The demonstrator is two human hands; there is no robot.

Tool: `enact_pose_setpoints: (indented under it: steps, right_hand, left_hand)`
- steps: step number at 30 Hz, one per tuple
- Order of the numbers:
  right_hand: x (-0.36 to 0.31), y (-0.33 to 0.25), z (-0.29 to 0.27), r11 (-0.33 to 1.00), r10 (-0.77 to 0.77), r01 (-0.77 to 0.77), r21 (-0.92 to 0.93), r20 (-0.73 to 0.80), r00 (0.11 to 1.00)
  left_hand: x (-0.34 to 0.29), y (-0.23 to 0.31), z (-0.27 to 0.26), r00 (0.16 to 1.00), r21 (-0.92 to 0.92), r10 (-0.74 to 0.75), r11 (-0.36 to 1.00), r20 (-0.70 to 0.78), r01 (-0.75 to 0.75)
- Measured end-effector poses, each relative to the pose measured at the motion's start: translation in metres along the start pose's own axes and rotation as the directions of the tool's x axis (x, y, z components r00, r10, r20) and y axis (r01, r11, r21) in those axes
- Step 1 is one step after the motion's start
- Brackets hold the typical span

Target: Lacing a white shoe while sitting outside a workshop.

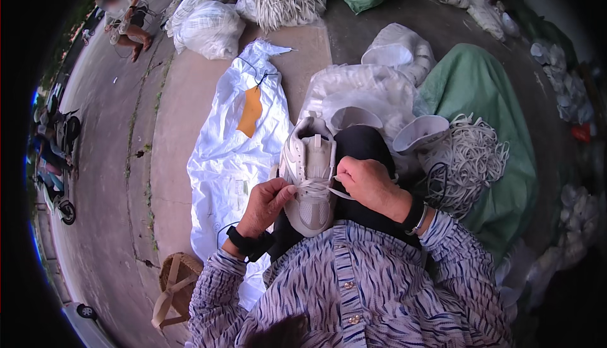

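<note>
A pale grey and white sneaker (312,152) rests on my lap, its toe toward me and its opening away. White shoelace (314,187) runs through the eyelets nearest the toe, while the upper eyelets show no lace. My left hand (266,201) pinches the lace at the shoe's left side, thumb against it. On the right side, my right hand (368,183) has its fingers closed on the lace, and a loose length trails below them. Just right of my knee lies a big tangled bundle of white laces (471,158).
A white plastic sack (218,164) with an orange patch lies left of the shoe. Green sacks (471,89) and clear bags (360,89) crowd the right and front. A woven stool (177,288) stands at lower left. Another person (126,19) sits at far left, near parked motorbikes (63,139).
</note>
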State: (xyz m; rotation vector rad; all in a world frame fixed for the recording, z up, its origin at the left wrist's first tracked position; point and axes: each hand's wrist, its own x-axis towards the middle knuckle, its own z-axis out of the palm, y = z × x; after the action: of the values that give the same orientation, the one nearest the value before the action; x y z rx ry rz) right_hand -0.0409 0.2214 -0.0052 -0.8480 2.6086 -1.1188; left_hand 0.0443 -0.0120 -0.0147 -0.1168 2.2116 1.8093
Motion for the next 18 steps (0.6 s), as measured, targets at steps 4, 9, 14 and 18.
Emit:
enact_pose_setpoints:
  steps: [4,9,14,18]
  right_hand:
    - [0.003,-0.004,0.005,0.999,0.0,-0.001,-0.049,-0.009,1.0]
    - [0.002,-0.01,0.01,0.977,0.015,0.015,-0.214,0.14,0.99]
    - [0.003,-0.01,0.002,0.999,-0.041,0.041,-0.002,0.105,0.994]
    - [0.004,-0.01,-0.001,0.997,-0.076,0.074,0.023,0.106,0.991]
  left_hand:
    - [0.003,0.001,0.009,0.968,-0.165,0.084,0.978,-0.238,-0.126]
    - [0.005,0.0,0.006,0.98,-0.201,-0.026,0.98,-0.196,-0.014]
    - [0.006,-0.004,0.001,0.98,-0.192,0.035,0.979,-0.197,-0.074]
    - [0.01,-0.004,0.003,0.981,-0.157,0.016,0.986,-0.194,-0.047]
